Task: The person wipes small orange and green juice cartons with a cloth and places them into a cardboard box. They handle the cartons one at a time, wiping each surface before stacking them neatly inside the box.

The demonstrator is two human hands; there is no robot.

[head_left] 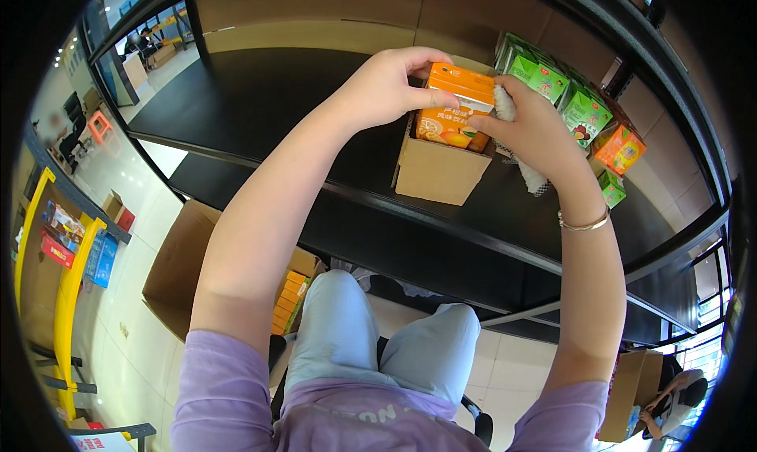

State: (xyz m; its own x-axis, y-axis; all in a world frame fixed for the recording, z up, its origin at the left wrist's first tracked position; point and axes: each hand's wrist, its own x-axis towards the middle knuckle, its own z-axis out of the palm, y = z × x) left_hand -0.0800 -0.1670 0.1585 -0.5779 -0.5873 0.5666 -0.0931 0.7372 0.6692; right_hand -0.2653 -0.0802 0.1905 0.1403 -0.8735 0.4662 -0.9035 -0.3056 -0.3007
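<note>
An orange drink carton (453,121) with fruit printed on its front is tilted over a small open cardboard box (441,171) on the black shelf. My left hand (398,85) grips the carton's left side, thumb on the front and fingers at the top edge. Closed around a white fluffy cloth (530,174), my right hand (536,129) presses against the carton's right side, its thumb on the front. Part of the cloth shows between palm and carton; the rest hangs beside the box. More orange packaging shows low inside the box, partly hidden.
Green drink packs (544,78) and an orange pack (619,147) stand on the shelf (276,97) to the right. A large open carton (177,275) with orange packs (290,301) sits lower left. A yellow-framed rack (67,294) stands far left; another person (670,409) is at lower right.
</note>
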